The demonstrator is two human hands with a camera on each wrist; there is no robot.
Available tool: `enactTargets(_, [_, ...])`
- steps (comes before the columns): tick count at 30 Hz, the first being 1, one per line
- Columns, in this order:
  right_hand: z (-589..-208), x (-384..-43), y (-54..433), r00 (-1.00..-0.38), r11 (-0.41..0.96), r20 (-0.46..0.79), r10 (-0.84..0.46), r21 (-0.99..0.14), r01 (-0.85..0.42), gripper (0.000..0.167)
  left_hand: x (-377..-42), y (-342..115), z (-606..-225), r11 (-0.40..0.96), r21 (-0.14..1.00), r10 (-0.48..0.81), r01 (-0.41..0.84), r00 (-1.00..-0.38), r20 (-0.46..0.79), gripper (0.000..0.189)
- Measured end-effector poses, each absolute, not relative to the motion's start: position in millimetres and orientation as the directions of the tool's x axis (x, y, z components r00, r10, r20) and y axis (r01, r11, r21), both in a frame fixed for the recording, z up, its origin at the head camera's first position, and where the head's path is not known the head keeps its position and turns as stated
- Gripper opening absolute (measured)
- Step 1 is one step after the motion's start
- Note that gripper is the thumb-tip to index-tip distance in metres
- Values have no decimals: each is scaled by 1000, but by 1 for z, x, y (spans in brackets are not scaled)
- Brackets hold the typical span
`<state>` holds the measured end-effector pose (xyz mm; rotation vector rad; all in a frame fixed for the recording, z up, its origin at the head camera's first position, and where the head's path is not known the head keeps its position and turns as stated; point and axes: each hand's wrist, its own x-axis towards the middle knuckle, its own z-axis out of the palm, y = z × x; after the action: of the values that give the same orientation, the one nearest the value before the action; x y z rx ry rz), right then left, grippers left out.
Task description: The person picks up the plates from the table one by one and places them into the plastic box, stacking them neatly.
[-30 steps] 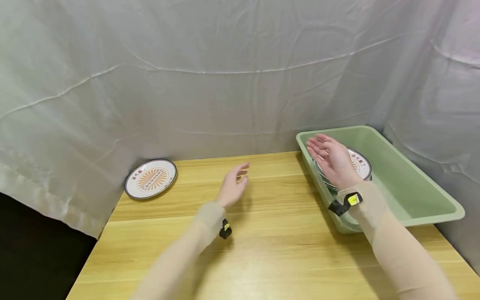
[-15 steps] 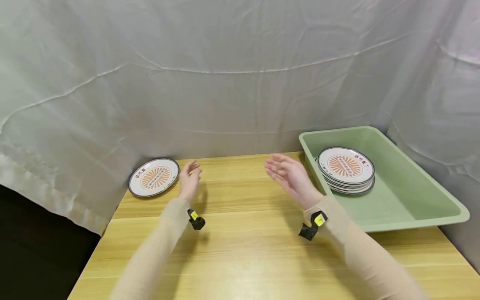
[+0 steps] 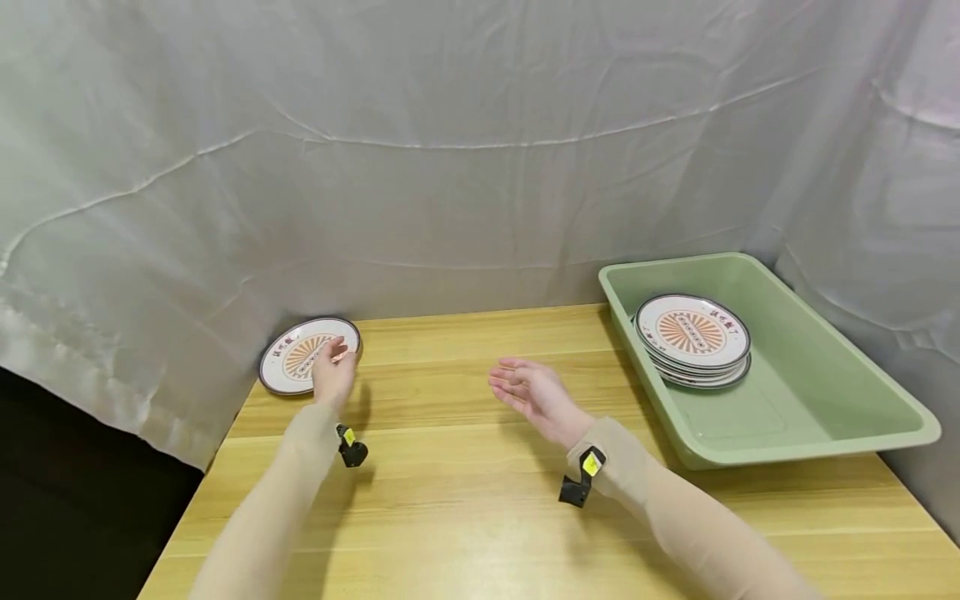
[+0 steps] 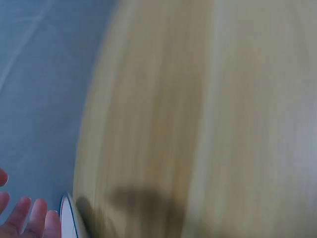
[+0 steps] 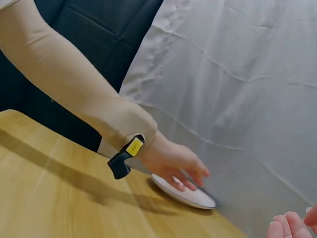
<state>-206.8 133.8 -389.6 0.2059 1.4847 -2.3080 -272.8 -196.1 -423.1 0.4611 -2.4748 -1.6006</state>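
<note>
A white plate (image 3: 288, 364) with a dark rim and an orange sunburst lies at the table's back left corner. Over its right part hovers my left hand (image 3: 334, 379), fingers relaxed and holding nothing; the right wrist view shows the left hand (image 5: 176, 161) just above the plate (image 5: 198, 198). In the left wrist view, fingertips (image 4: 35, 218) show beside the plate's edge (image 4: 68, 218). Above the table's middle is my right hand (image 3: 538, 396), its fingers loosely extended and nothing in it. Several matching plates are stacked (image 3: 692, 332) in the left part of a green tub.
The green tub (image 3: 847, 446) stands at the right of the wooden table (image 3: 450, 500), its rim raised above the tabletop. Grey cloth (image 3: 480, 208) hangs along the back and both sides. A dark area (image 3: 67, 492) lies beyond the table's left edge.
My left hand has moved left from mid-table to over the single plate. My right hand has left the tub and moved left over the table, uncovering the plate stack.
</note>
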Motion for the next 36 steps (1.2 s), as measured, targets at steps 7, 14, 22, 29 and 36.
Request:
enactTargets(7, [-400,-203,126,-903,-340,-346,-253,-842,418,49,-269,-219,-428,590,767,-332,-251,-942,-52,59])
enactTargets(14, [-405,-202,122,-895,-302,-358,-265,-851,430,49,-263,-238,-430,695,631,-319,-345,-934,-159,63])
enactTargets(22, [-408,-203,120,-891,-290,-364,-271,-852,436,48,-258,-248,-431,798,515,-242,-313,-949,-202,57])
enactTargets(29, [-410,-204,122,-888,-293,-365,-278,-848,441,48,-258,-241,-435,897,384,-160,-217,-971,-176,56])
enactTargets(36, [-409,-204,127,-887,-307,-377,-268,-839,449,50,-261,-234,-439,929,331,-124,-163,-983,-138,54])
